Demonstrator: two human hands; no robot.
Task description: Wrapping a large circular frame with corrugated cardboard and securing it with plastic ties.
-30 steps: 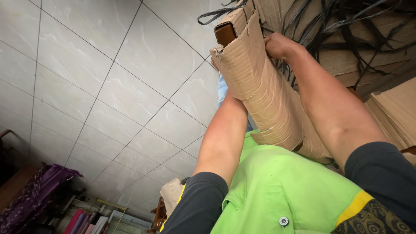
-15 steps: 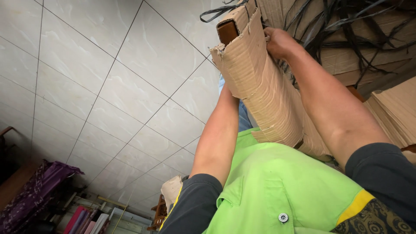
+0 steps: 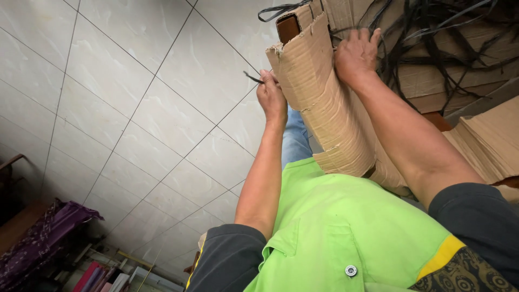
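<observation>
Head view: the camera looks down over a lime-green shirt (image 3: 346, 227) with dark sleeves onto a pale tiled floor (image 3: 135, 108). A bundle of corrugated cardboard (image 3: 324, 108) stands against the person's front, wrapped around a dark brown flat piece (image 3: 288, 27) whose end shows at the far tip. The bundle's long axis runs from the person's lap, at lower right in the frame, up and away to upper left, so its torn open end points away from the body toward the top of the picture.

The left hand (image 3: 272, 97) sits at the bundle's left edge, fingers pressed together and pinching a thin black strap (image 3: 253, 78) that sticks out to the left over the tiles. The right hand (image 3: 356, 54) lies on the bundle's right side near its far end, fingers curled over the cardboard and gripping it.

Beyond the right hand, a tangle of black straps (image 3: 432, 43) lies across more flat cardboard sheets (image 3: 486, 140). Purple cloth (image 3: 48, 232) lies at lower left.
</observation>
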